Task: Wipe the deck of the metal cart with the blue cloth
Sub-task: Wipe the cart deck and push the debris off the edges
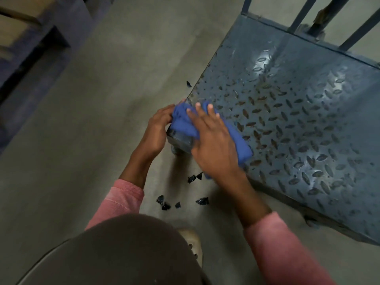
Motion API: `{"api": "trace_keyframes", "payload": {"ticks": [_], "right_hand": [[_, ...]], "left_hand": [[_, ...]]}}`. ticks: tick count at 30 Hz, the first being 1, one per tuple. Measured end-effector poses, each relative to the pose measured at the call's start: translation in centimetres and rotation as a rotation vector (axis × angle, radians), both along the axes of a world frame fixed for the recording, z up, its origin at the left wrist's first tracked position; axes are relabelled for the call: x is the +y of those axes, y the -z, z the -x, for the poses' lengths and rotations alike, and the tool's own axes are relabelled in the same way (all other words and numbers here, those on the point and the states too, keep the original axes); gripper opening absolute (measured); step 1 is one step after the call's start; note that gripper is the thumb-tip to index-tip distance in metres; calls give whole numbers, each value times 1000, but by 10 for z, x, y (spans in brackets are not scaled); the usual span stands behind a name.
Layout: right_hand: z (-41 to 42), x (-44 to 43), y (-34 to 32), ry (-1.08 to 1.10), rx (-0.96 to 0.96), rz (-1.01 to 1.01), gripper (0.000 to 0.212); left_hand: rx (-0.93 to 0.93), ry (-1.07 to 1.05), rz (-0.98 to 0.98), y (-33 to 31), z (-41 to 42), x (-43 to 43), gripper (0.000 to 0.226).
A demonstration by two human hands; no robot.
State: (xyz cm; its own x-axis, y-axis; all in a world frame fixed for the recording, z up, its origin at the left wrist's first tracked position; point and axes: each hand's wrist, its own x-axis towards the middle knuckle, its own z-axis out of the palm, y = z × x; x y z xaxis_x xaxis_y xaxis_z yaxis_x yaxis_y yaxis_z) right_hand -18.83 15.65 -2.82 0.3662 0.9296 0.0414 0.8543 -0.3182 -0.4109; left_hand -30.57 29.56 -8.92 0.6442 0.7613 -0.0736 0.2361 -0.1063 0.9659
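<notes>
Hands: left hand [159, 125] is curled at the cart's near-left corner, and the edge of the blue cloth [184, 125] appears to be gripped there. The cloth is bunched on that corner. Dark shards [194, 178] are scattered on the floor below. Right hand [214, 148] is laid flat on the cloth, fingers spread and pressed down. Deck [298, 124] extends to the right, tread plate with rust-toned marks. Wiping is judged under way with only the corner covered. Next, the cloth is to be swept rightward under even pressure; snagging on the raised treads is possible.
</notes>
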Motion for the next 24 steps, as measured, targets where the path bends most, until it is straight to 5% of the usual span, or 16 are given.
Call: {"api": "trace_keyframes", "payload": {"ticks": [11,18,24], "right_hand": [[-46,51,-2,176,-24,33,74],[3,-20,2,89,28,-21,75],[-18,25,-2,168,17,1,70]], "left_hand": [[186,109,-148,-25,20,-3,52],[283,175,-583,-20,36,-12,51],[382,258,-824,-35,56,-25,53]]}}
